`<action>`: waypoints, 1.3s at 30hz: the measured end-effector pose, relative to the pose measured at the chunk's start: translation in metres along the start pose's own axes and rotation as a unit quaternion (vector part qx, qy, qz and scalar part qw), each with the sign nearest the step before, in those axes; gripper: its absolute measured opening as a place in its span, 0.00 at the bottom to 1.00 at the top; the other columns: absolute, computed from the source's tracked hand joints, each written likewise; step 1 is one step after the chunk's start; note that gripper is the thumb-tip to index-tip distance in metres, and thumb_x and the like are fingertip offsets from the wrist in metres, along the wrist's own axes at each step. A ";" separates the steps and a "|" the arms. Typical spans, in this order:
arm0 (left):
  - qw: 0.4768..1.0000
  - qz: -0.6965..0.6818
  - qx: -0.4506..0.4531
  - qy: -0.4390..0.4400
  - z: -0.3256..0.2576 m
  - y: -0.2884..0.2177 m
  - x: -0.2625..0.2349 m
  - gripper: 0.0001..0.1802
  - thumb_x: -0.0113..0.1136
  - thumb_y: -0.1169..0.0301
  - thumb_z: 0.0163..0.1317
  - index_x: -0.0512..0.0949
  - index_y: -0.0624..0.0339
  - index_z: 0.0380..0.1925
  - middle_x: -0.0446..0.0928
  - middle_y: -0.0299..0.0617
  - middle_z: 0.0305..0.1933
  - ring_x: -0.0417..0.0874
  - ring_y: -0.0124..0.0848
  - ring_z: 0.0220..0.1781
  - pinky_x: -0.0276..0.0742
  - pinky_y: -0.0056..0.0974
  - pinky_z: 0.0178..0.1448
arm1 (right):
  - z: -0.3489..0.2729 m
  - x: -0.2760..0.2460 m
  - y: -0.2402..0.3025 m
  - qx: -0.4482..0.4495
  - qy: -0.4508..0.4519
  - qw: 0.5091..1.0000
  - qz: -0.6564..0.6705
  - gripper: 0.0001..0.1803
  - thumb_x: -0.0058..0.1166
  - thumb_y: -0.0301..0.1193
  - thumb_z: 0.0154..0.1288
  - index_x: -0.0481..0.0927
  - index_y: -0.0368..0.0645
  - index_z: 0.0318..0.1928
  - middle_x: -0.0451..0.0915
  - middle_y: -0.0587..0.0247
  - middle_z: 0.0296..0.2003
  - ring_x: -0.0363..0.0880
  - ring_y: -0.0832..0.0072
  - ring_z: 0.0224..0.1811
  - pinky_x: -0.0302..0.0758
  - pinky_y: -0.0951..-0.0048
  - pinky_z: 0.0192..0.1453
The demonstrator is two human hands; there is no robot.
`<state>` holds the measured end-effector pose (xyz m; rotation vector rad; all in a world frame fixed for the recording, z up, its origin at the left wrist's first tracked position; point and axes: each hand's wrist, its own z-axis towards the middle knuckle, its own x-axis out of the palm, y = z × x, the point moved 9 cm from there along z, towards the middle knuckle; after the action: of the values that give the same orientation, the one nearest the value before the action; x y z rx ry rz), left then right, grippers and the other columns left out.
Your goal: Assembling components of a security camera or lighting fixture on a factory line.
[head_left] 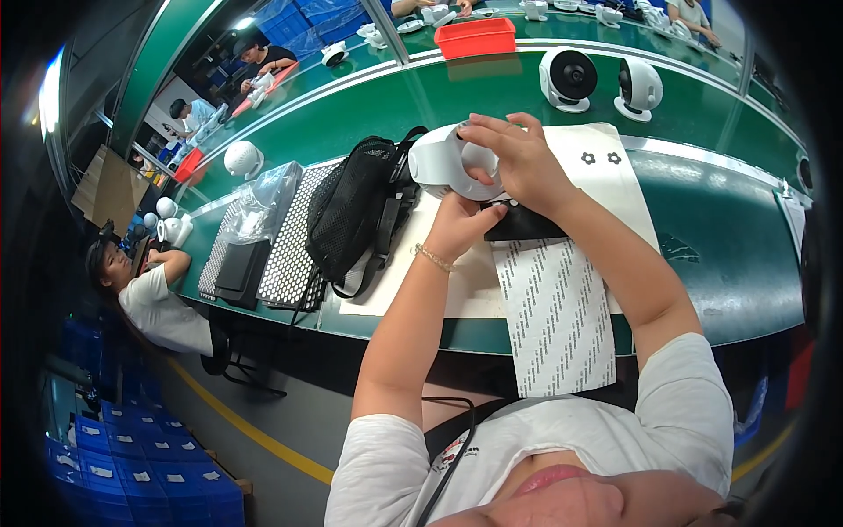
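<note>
A white rounded plastic housing [428, 165] with a wide opening is held up over the bench between my two hands. My left hand [458, 227] grips its lower edge from below, the thumb stretched to the right. My right hand [520, 167] is closed on its right side, with fingers over the top rim and in the opening. Just beneath lies a black piece [527, 225], partly covered by my hands. A white backing sheet [558, 316] with printed rows hangs over the bench edge. Two small black flower-shaped parts [588, 159] lie on the cream mat [628, 206].
Left of the mat lie a black mesh bag [356, 206], perforated sheets [294, 250] and a clear plastic bag [263, 204]. White round devices [569, 81] stand on the green belt near a red bin [476, 39]. A co-worker [162, 299] sits at left; blue bins [149, 457] stand below.
</note>
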<state>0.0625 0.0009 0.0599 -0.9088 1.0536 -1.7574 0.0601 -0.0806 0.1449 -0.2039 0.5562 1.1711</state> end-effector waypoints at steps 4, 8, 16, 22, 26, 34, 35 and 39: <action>0.999 -0.044 -0.014 -0.015 -0.002 0.000 -0.004 0.21 0.54 0.85 0.49 0.62 0.55 0.41 0.69 0.37 0.46 0.70 0.25 0.50 0.66 0.24 0.46 | 0.002 0.010 -0.011 0.076 0.056 0.987 0.127 0.32 0.37 0.14 0.50 0.60 0.49 0.58 0.72 0.64 0.51 0.61 0.69 0.61 0.50 0.64 0.63; 0.998 -0.070 0.008 0.008 0.002 -0.004 0.002 0.21 0.54 0.85 0.50 0.62 0.56 0.42 0.69 0.41 0.48 0.69 0.29 0.56 0.67 0.25 0.45 | -0.004 0.021 -0.032 0.205 0.024 0.874 0.441 0.35 0.30 0.13 0.49 0.53 0.47 0.61 0.72 0.61 0.52 0.56 0.66 0.64 0.49 0.65 0.67; 0.998 -0.064 -0.013 0.004 -0.001 0.002 -0.003 0.21 0.53 0.85 0.50 0.62 0.55 0.43 0.68 0.40 0.50 0.70 0.26 0.53 0.68 0.25 0.46 | -0.001 0.013 -0.016 0.134 0.048 0.952 0.271 0.35 0.30 0.13 0.48 0.53 0.47 0.61 0.72 0.59 0.51 0.58 0.66 0.63 0.50 0.63 0.65; 0.997 -0.068 -0.008 0.025 0.001 0.009 0.000 0.22 0.53 0.85 0.50 0.62 0.55 0.43 0.68 0.37 0.48 0.69 0.25 0.52 0.67 0.28 0.51 | -0.002 0.007 0.002 0.034 0.029 0.996 0.076 0.29 0.40 0.18 0.53 0.60 0.48 0.58 0.72 0.60 0.51 0.66 0.69 0.57 0.51 0.61 0.61; 0.999 -0.015 -0.027 0.017 0.000 0.011 -0.003 0.22 0.53 0.85 0.49 0.62 0.56 0.44 0.67 0.37 0.50 0.68 0.27 0.54 0.66 0.31 0.55 | -0.001 0.013 0.012 0.037 0.056 0.998 0.005 0.29 0.38 0.17 0.51 0.62 0.49 0.56 0.69 0.61 0.54 0.61 0.68 0.61 0.50 0.61 0.63; 1.000 -0.017 0.006 -0.020 0.002 0.005 -0.005 0.32 0.56 0.82 0.48 0.58 0.63 0.55 0.62 0.42 0.57 0.60 0.35 0.64 0.53 0.37 0.66 | -0.001 0.010 -0.017 0.175 0.034 0.940 0.290 0.12 0.53 0.31 0.53 0.74 0.45 0.39 0.61 0.54 0.59 0.45 0.54 0.67 0.49 0.58 0.65; 1.000 -0.017 0.005 -0.022 0.002 0.006 -0.006 0.32 0.56 0.82 0.48 0.58 0.63 0.55 0.62 0.42 0.57 0.60 0.35 0.64 0.53 0.37 0.66 | -0.002 0.017 -0.016 0.180 0.059 0.937 0.293 0.09 0.52 0.30 0.54 0.75 0.45 0.37 0.58 0.56 0.61 0.42 0.56 0.68 0.46 0.58 0.66; 0.999 -0.023 -0.025 -0.013 0.002 0.011 -0.009 0.33 0.56 0.81 0.48 0.57 0.64 0.56 0.61 0.42 0.58 0.61 0.33 0.62 0.57 0.36 0.64 | -0.008 0.037 -0.014 0.172 0.111 0.937 0.281 0.05 0.52 0.31 0.56 0.76 0.45 0.32 0.55 0.57 0.63 0.36 0.56 0.69 0.43 0.58 0.67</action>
<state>0.0707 0.0057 0.0496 -0.9921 1.0710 -1.7587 0.0810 -0.0592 0.1176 0.1401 1.0553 1.5869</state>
